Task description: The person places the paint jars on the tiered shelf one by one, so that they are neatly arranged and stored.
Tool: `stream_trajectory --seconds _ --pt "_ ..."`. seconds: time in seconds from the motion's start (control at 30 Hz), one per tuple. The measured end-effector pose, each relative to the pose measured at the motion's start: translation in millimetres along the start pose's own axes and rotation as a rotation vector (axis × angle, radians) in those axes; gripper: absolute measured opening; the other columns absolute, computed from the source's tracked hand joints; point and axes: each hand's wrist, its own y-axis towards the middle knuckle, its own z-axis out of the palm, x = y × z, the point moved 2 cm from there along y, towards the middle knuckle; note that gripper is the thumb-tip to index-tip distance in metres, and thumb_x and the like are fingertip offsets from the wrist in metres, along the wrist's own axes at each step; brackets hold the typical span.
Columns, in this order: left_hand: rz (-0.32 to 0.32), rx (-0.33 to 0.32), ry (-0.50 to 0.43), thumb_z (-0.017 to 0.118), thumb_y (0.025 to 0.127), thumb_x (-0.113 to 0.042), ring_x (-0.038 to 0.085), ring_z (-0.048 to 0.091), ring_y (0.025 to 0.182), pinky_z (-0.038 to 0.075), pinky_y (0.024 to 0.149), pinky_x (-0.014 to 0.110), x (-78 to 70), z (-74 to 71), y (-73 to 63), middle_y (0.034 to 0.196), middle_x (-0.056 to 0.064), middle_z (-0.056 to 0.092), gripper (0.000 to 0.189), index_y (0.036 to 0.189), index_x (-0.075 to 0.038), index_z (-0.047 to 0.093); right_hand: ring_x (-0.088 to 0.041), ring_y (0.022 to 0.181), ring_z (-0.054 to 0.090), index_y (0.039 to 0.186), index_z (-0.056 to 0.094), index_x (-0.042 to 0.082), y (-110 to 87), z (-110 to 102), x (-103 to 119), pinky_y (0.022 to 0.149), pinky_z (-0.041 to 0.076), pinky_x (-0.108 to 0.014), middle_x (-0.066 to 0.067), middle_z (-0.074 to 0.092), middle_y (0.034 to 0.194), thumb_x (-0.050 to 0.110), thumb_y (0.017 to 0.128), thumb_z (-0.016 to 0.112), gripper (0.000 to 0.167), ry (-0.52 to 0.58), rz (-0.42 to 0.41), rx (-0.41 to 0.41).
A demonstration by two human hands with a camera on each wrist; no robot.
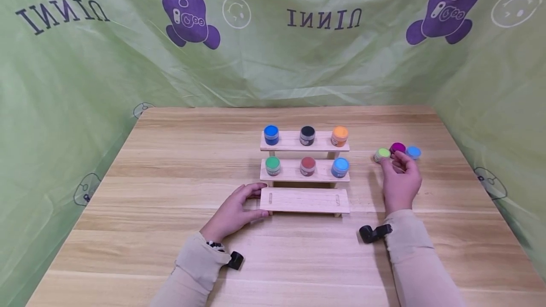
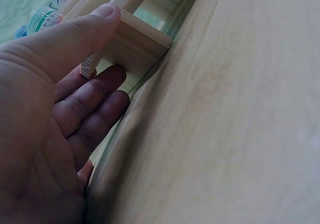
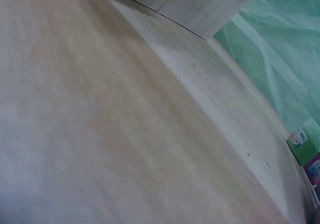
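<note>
Jars [image 1: 273, 167] number nine, six on one rack [image 1: 304, 200].

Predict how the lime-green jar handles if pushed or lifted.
The lime-green jar is probably stiff, judging by its crisp outline. Its squat shape suggests it would slide before tipping if pushed low. Laid on its side, its round body might roll.

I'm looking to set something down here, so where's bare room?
The lowest shelf of the rack is bare. So is the table left of the rack, beyond the left grip, and in front, between the sleeves. It's crowded on both upper shelves, three jars each, and around the right grip, beside three loose jars.
</note>
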Motion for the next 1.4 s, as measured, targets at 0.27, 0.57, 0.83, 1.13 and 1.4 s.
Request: stream_trajectory --seconds 0.27,0.57,0.83,1.13,1.4 --pt "-0.016 0.001 0.003 0.087 0.08 -0.027 0.02 0.059 0.119 0.041 0.106 0.047 1.5 0.5 -0.5 0.124 0.001 0.061 0.066 0.139 -0.018 0.058 -0.008 0.103 0.058 0.135 0.062 0.009 7.6 1.8 0.9 0.096 0.048 -0.021 -0.004 0.062 0.123 0.022 0.089 0.078 0.051 -0.112 0.004 0.061" --pt "-0.01 -0.006 -0.004 0.087 0.08 -0.027 0.02 0.06 0.117 0.043 0.105 0.046 1.1 0.9 -0.3 0.124 0.001 0.062 0.065 0.138 -0.018 0.058 -0.015 0.114 0.057 0.14 0.058 0.011 13.2 3.5 1.3 0.099 0.047 -0.024 -0.009 0.06 0.134 0.032 0.089 0.077 0.058 -0.236 0.006 0.106" --pt "-0.009 -0.005 -0.009 0.087 0.08 -0.026 0.02 0.061 0.117 0.043 0.104 0.045 0.5 0.7 -0.8 0.124 0.001 0.062 0.065 0.138 -0.018 0.059 -0.021 0.121 0.056 0.144 0.054 0.011 13.5 3.6 1.9 0.103 0.047 -0.029 -0.012 0.059 0.138 0.034 0.092 0.073 0.06 -0.332 0.004 0.146" --pt "-0.012 -0.002 -0.002 0.087 0.08 -0.027 0.02 0.06 0.117 0.043 0.105 0.045 1.3 1.1 -0.3 0.124 0.001 0.062 0.065 0.138 -0.018 0.058 -0.026 0.126 0.055 0.147 0.051 0.009 15.2 4.2 4.3 0.106 0.046 -0.035 -0.014 0.057 0.14 0.032 0.095 0.069 0.059 -0.399 -0.02 0.19" --pt "-0.012 -0.008 0.0 0.088 0.079 -0.026 0.02 0.06 0.117 0.043 0.104 0.045 0.4 1.3 -0.4 0.123 0.0 0.062 0.065 0.137 -0.018 0.059 -0.026 0.123 0.056 0.145 0.052 0.008 16.4 5.2 1.8 0.105 0.047 -0.035 -0.015 0.058 0.138 0.031 0.095 0.069 0.058 -0.403 -0.046 0.191"
